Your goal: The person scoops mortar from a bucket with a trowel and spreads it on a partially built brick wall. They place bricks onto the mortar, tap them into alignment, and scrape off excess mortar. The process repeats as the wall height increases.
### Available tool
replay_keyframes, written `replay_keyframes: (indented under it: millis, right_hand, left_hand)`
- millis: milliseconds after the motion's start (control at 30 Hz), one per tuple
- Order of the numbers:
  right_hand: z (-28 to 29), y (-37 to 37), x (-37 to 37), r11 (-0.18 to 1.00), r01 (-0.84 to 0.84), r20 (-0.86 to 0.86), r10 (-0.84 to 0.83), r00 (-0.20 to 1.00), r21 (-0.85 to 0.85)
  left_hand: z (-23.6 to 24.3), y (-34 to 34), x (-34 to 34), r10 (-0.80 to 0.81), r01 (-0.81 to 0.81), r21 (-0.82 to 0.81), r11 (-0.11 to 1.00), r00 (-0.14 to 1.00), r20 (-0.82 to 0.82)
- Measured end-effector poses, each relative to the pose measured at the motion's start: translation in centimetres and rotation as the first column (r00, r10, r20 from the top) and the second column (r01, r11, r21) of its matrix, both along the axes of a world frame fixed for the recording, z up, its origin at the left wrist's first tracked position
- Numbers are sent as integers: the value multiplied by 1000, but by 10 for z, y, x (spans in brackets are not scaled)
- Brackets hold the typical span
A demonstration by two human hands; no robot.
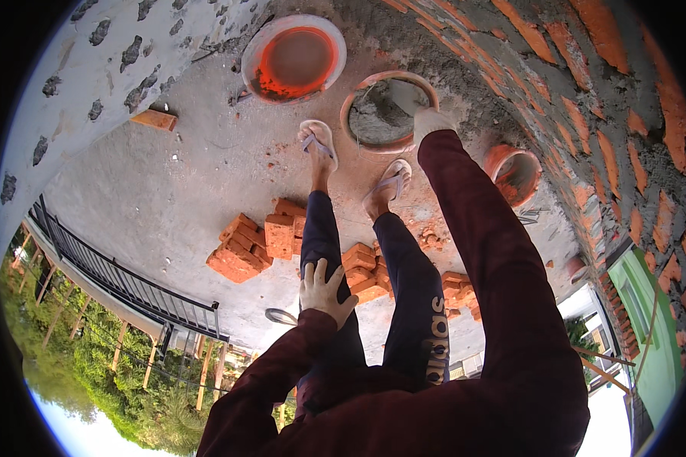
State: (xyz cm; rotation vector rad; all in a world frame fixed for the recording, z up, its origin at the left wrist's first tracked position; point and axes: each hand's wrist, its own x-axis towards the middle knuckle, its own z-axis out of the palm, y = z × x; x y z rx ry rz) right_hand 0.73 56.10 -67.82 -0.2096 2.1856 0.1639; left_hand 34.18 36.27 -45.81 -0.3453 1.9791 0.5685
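My gloved right hand (432, 123) is at the right rim of a round pan of grey mortar (377, 122), closed on what looks like a trowel (406, 97), whose handle is hidden by the hand. My gloved left hand (324, 293) rests on my left thigh with its fingers spread. My sandalled feet (318, 145) stand just below the pans. A pale basin (253, 57) with reddish-orange staining and grey contents sits beyond my left foot.
An orange bucket (514, 171) lies right of the mortar pan. Brick stacks (236, 251) sit around my legs, with a loose brick (154, 119) at left. A mortared brick wall (610, 114) rises on the right, a spotted wall (68, 91) on the left, a black railing (129, 274) lower left.
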Motion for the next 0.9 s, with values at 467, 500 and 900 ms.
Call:
replay_keyframes:
  millis: [467,500,900]
  right_hand:
    - [-69,96,81,770,310,22,-360,933,-558]
    - [-58,96,80,761,331,15,-389,921,-558]
    - [378,117,53,906,-33,-184,-49,982,-422]
  left_hand:
    - [-1,-15,-17,-34,34,28,999,999,-12]
    - [-1,-16,-18,-39,39,21,999,999,-18]
    - [38,-16,-25,177,-169,61,984,972,-157]
